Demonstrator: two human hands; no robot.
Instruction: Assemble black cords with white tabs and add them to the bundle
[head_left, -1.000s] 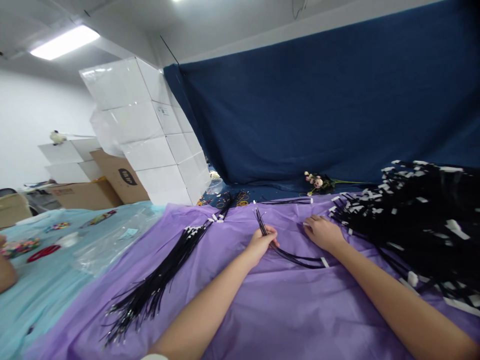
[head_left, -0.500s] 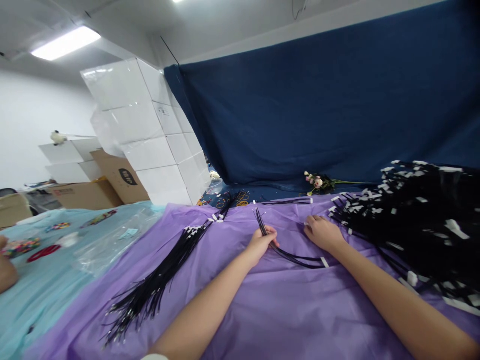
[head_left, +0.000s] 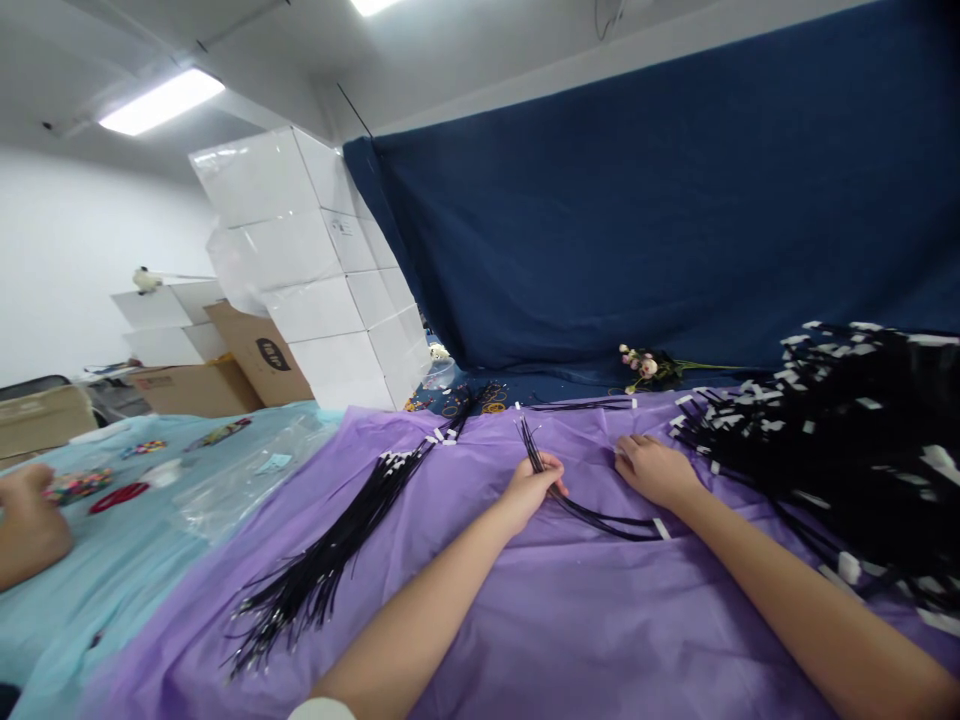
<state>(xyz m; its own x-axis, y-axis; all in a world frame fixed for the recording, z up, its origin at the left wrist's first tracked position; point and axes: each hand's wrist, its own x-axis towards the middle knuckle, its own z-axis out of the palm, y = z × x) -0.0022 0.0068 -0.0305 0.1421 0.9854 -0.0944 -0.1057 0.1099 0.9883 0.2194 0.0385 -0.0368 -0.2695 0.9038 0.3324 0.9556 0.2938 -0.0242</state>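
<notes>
The left hand (head_left: 532,489) pinches a bunch of black cords (head_left: 591,517), their white tag (head_left: 661,528) lying on the near side of the curled right hand (head_left: 657,470). A cord bundle (head_left: 346,540) lies left of the left hand; a big tagged heap (head_left: 862,465), right of the right.

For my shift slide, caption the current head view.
Left hand grips black cords; right hand lies over purple cloth.

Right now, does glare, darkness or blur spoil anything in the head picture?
Head view: the long white ceiling light is overexposed; the large black cord heap merges into darkness; the slim black cords in the left hand have barely resolved tips.
</notes>
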